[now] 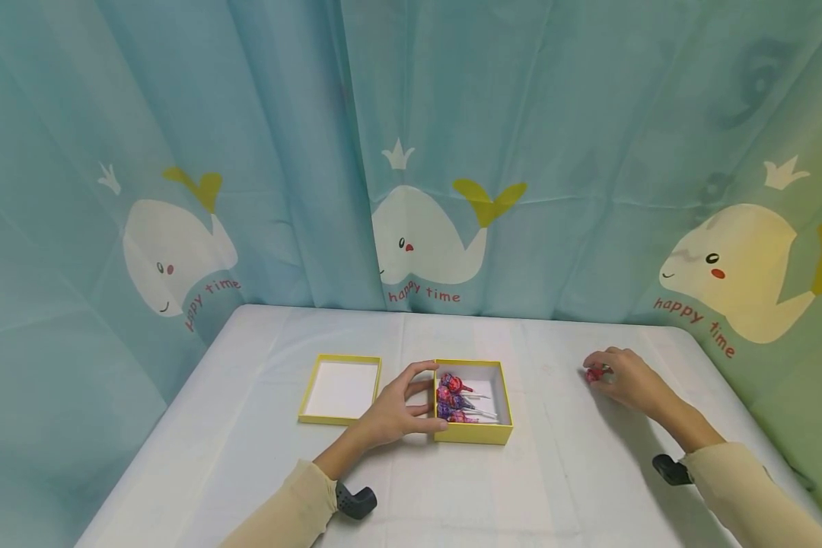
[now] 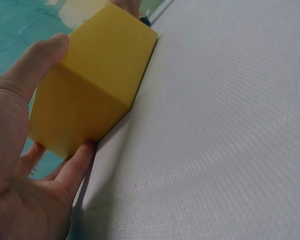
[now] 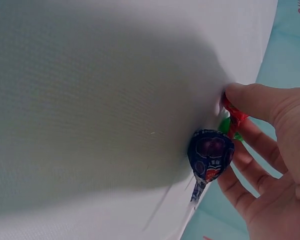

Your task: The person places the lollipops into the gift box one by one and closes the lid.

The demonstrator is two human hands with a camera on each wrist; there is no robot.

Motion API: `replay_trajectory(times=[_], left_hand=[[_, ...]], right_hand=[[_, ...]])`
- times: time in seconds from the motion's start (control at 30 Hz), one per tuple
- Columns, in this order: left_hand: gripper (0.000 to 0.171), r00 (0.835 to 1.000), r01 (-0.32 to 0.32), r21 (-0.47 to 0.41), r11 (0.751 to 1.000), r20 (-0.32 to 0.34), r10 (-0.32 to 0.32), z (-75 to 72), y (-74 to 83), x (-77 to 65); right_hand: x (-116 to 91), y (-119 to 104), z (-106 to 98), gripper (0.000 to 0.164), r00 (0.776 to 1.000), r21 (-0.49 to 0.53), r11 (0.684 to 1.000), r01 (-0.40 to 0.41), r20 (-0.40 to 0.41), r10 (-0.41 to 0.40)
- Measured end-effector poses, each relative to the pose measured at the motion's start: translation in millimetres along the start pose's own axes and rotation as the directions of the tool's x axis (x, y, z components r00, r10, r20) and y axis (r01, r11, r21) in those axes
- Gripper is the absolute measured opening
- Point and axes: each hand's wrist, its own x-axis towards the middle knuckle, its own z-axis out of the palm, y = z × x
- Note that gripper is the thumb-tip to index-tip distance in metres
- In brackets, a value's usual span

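A yellow box (image 1: 474,434) with a white inside stands upright on the table. Several wrapped lollipops (image 1: 456,385) lie in its left part, white sticks pointing right. My left hand (image 1: 399,411) holds the box from its left side, thumb at the front corner and fingers spread along the wall toward the back. Far to the right, my right hand (image 1: 632,379) pinches a red-wrapped lollipop (image 3: 232,110) at the table surface. A dark purple lollipop (image 3: 210,154) and a green one (image 3: 224,125) show close by its fingers; in the head view the hand hides them.
A shallow yellow-rimmed lid (image 1: 342,390), white inside, lies left of the box. The white-covered table (image 1: 541,487) ends at a blue curtain (image 1: 575,152) with whale prints behind it. Black wrist devices (image 1: 356,502) sit at both sleeves.
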Motion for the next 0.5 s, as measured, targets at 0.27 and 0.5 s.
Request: replay_trajectory(times=[0.27,0.5], left_hand=[[0.092,1.000,0.001,-0.001,1.000,-0.001,-0.001,-0.1,-1.0,0.5],[0.092,1.000,-0.002,0.000,1.000,-0.002,0.002,-0.2,-1.4,0.6]], right_hand=[[0.2,1.5,-1.5,0.027,1.000,-0.016,1.000,0.000,0.021,0.000],[0.5,2.4,-0.5,0.028,0.999,-0.016,1.000,-0.012,0.036,0.012]])
